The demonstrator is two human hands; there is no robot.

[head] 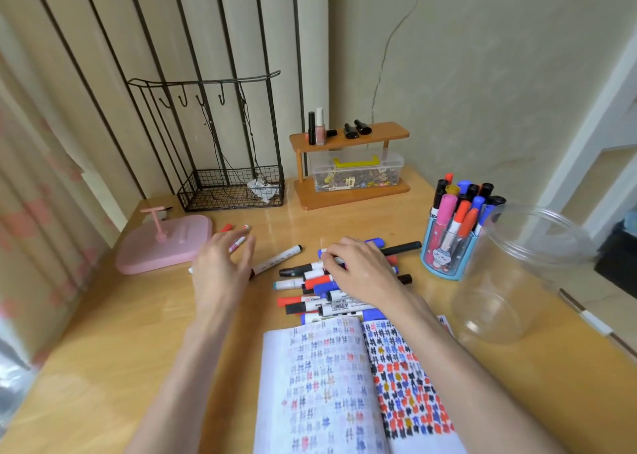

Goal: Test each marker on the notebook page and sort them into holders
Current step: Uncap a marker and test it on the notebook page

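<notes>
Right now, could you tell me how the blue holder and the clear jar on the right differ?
The blue holder is coloured and bears a cartoon figure; the clear jar is plain and see-through. The holder is packed with upright markers; the jar looks empty. The jar looks wider and taller than the holder. Both stand upright, open-topped, on the wooden table.

Notebook (327, 384): lower part cut by bottom edge. Marker pile (310, 293): partly hidden under right hand (358, 274). Left hand (224, 267): fingertips motion-blurred.
</notes>
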